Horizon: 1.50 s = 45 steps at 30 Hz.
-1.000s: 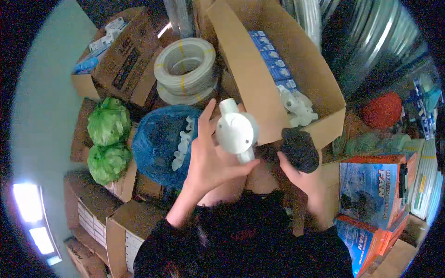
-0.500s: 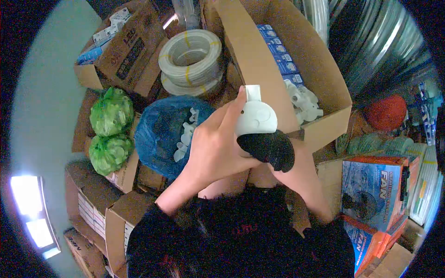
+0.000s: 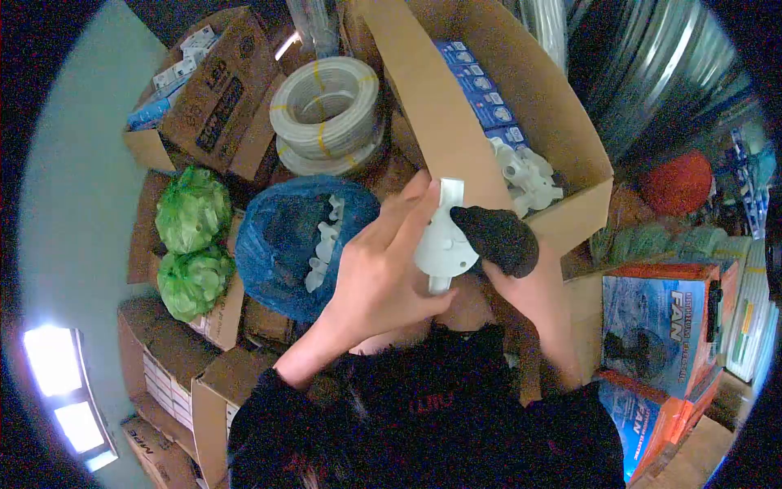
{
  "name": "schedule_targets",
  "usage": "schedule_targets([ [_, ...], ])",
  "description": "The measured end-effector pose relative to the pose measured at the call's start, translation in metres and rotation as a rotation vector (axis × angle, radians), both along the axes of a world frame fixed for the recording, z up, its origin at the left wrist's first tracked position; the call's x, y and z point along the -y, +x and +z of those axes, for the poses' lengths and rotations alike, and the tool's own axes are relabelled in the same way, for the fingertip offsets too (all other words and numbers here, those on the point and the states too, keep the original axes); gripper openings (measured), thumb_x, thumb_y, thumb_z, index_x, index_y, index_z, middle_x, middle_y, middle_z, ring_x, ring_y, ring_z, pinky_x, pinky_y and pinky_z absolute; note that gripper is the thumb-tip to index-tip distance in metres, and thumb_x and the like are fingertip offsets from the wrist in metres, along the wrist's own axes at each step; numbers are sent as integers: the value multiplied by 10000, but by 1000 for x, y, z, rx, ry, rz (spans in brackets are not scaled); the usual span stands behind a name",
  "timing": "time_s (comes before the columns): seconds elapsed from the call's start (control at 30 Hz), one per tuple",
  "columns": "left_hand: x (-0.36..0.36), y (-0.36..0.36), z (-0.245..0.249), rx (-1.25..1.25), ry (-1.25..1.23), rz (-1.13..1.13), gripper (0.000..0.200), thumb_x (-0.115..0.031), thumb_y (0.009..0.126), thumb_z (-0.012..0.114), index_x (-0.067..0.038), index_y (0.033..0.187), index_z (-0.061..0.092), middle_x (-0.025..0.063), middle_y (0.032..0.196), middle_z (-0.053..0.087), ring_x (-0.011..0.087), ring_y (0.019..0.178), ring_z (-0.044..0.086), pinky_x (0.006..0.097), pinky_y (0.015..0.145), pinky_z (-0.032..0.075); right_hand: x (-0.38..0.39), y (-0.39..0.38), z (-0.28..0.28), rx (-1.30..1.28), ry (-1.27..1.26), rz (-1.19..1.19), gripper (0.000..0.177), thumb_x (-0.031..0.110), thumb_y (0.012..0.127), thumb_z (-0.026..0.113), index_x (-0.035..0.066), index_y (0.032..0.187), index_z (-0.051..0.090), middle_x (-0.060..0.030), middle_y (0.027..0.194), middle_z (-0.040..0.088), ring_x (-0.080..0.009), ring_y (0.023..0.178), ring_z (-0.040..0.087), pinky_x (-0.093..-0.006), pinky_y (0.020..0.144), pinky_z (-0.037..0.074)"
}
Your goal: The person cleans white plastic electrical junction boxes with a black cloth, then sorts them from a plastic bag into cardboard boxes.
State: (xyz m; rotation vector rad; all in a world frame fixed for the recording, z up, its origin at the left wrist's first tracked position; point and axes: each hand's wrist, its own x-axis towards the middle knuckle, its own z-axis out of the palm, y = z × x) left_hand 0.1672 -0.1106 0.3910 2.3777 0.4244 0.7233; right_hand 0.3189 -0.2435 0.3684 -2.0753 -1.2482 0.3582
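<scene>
In front of my chest, my left hand (image 3: 376, 265) is closed around a white plastic fitting (image 3: 442, 244). This piece has a flat rounded body, a short stub at the top and another at the bottom. A wad of black cloth (image 3: 501, 240) covers the fingertips of my right hand (image 3: 533, 285), which grips it against the fitting's upper right side. Left of my left hand, a blue plastic bag (image 3: 269, 236) stands open with several white fittings (image 3: 323, 253) along its inner right side. More white plastic fittings (image 3: 525, 175) lie in the large cardboard box (image 3: 582, 208) beyond my hands.
Blue printed packs (image 3: 489, 98) line that box. Coiled white tubing (image 3: 326, 114) stands behind the blue bag. Two green bags (image 3: 193, 210) sit at left, near stacked cartons (image 3: 220, 90). Fan boxes (image 3: 656, 334) are on the right, below a red round object (image 3: 678, 183).
The black cloth has shifted from the fitting's lower part to its upper right side. More of the rounded body and the bottom stub now show. My left hand keeps its hold.
</scene>
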Motion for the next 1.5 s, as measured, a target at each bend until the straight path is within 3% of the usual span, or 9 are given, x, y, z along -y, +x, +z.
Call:
schedule_targets([
  [0.53, -4, 0, 2, -17, -52, 113, 942, -277, 439, 798, 29, 1232, 390, 209, 1076, 543, 324, 987, 545, 371, 847, 435, -6, -9, -15, -73, 85, 48, 231, 133, 602, 669, 19, 782, 580, -198, 717, 587, -351, 688, 588, -393, 609, 480],
  [0.67, -11, -1, 6, 43, 36, 173, 920, -233, 437, 764, 38, 1223, 371, 209, 1006, 548, 328, 888, 565, 361, 752, 476, -7, -23, -15, -161, 65, 85, 237, 145, 592, 683, 14, 760, 579, -192, 686, 585, -348, 674, 591, -390, 606, 480],
  [0.77, -12, -2, 3, 50, 13, 179, 923, -230, 432, 761, 40, 1223, 370, 213, 1000, 548, 332, 893, 562, 362, 753, 475, -5, -23, -13, -194, -124, 166, 365, 70, 647, 604, 73, 1011, 579, -155, 853, 607, -304, 754, 595, -348, 683, 470],
  [0.87, -5, -9, -4, 20, -101, 147, 936, -271, 448, 778, 45, 1233, 378, 216, 1100, 528, 320, 1013, 531, 372, 867, 423, -8, -13, -25, -18, -17, 197, 389, 29, 632, 587, 66, 1019, 575, -148, 899, 603, -302, 783, 594, -341, 705, 467],
  [1.0, 3, -11, -15, 111, -127, 107, 809, -220, 444, 768, 37, 1139, 445, 223, 1067, 530, 346, 951, 542, 368, 828, 447, -22, -18, -7, 83, 119, 291, 425, -31, 622, 568, 58, 1037, 563, -171, 991, 574, -324, 866, 575, -339, 759, 454],
  [1.1, 2, -13, -17, 104, -66, 134, 799, -193, 443, 750, 39, 1144, 445, 210, 1044, 542, 337, 912, 558, 357, 761, 473, -9, -43, -14, -263, -13, 94, 396, 13, 628, 599, 61, 1020, 568, -172, 993, 574, -329, 869, 574, -342, 746, 456],
  [1.3, 5, -19, -23, 53, -111, 112, 792, -192, 463, 739, 45, 1157, 439, 207, 1058, 533, 335, 917, 558, 361, 772, 468, -3, -52, -22, -161, -186, 8, 362, 22, 607, 629, 46, 965, 585, -187, 923, 594, -332, 842, 578, -361, 744, 451],
  [1.33, 8, -20, -25, 83, -56, 105, 783, -205, 475, 740, 40, 1157, 442, 214, 1063, 536, 318, 947, 558, 345, 814, 453, -6, -40, -21, 130, -73, 161, 382, -8, 616, 605, 42, 994, 581, -179, 945, 593, -316, 863, 581, -346, 757, 456],
  [1.5, -4, -35, -38, 157, -477, -128, 771, -214, 513, 734, 32, 1176, 427, 163, 1057, 552, 232, 984, 539, 303, 860, 409, -19, -47, -20, -12, 141, 124, 454, 27, 648, 632, 42, 1088, 524, -157, 998, 591, -284, 918, 578, -318, 803, 446],
])
